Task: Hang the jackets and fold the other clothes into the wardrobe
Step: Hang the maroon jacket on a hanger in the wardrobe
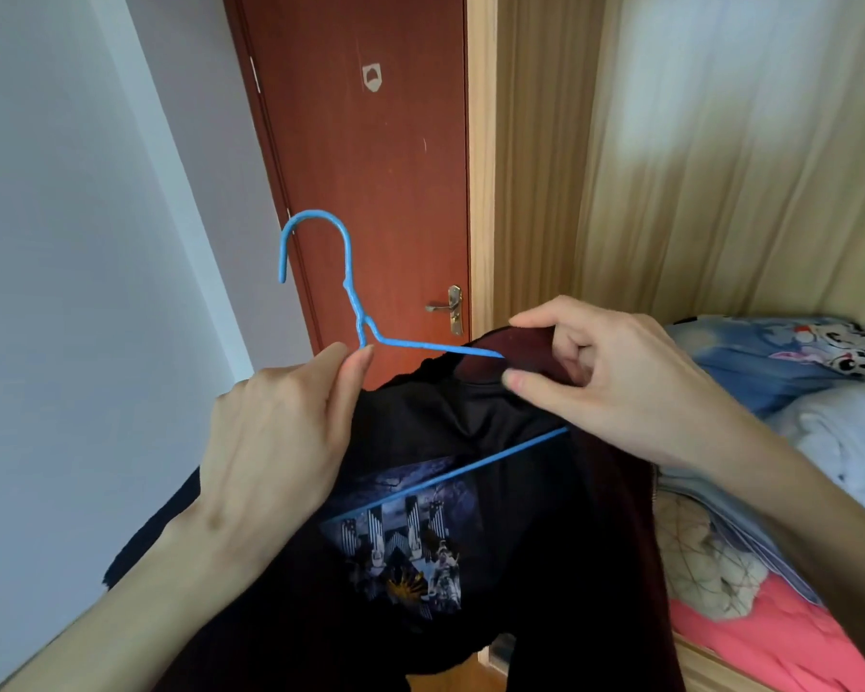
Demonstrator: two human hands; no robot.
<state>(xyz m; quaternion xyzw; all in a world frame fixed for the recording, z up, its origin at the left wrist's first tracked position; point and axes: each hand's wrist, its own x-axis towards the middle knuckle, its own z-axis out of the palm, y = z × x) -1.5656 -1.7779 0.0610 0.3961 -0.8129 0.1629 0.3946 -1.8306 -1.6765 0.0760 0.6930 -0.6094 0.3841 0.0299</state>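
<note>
A black jacket [495,491] with a blue printed picture on it hangs in front of me, held up in the air. A blue wire hanger [343,272] stands hook-up at its collar; one arm of the hanger runs into the neck opening and its bottom bar crosses the print. My left hand [275,432] pinches the hanger just below the twisted neck. My right hand [605,377] grips the dark red collar edge of the jacket, right where the hanger's arm goes in.
A red-brown door [370,157] with a metal handle [445,307] stands straight ahead, a white wall [71,242] to its left. Light wooden panels [720,167] rise on the right above a bed with blue, white and pink clothes [795,631].
</note>
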